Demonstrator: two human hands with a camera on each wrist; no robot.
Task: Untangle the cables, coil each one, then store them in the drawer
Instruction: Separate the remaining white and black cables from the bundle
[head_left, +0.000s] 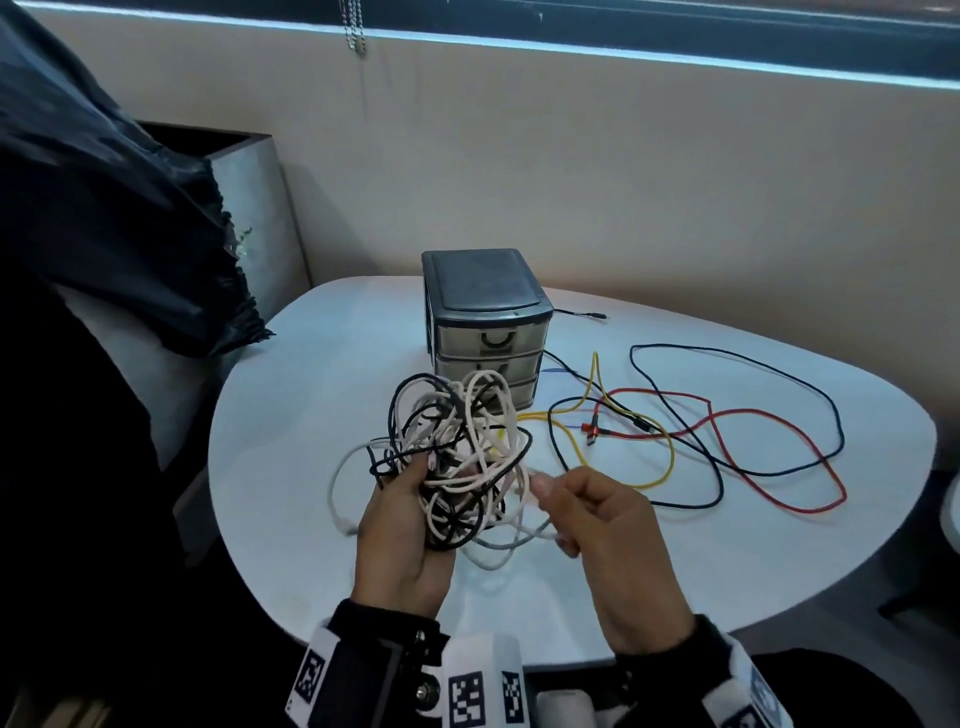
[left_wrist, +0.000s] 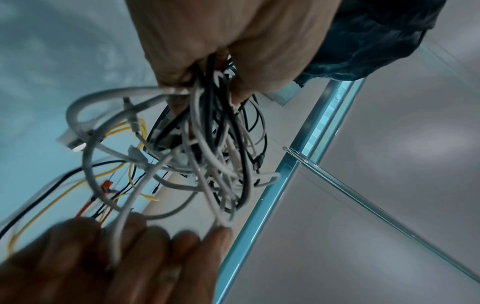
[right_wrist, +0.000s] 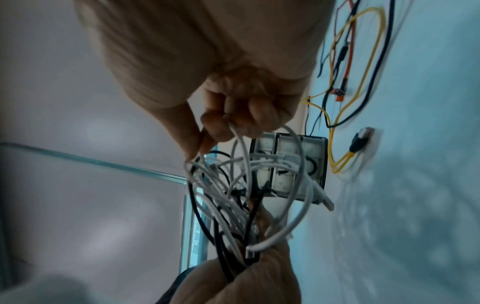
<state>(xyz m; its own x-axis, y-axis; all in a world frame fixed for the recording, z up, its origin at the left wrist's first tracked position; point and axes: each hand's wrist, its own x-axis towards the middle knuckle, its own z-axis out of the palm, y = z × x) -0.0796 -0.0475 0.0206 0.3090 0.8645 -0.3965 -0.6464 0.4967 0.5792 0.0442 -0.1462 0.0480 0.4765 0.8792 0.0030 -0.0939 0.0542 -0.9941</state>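
1. The left hand (head_left: 402, 540) gripped the tangle (head_left: 457, 457) above the table (head_left: 291, 415); the right hand (head_left: 608, 540) pinched one white strand.
2. Nothing was coiled; loose cables (head_left: 727, 431) lay beside the closed drawers (head_left: 491, 358).

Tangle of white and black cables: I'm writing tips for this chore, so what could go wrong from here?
1. The right hand pinches one white strand while the left hand grips the cable tangle; pulling hard may tighten knots.
2. Loops hang near the yellow cable on the table and could snag it.
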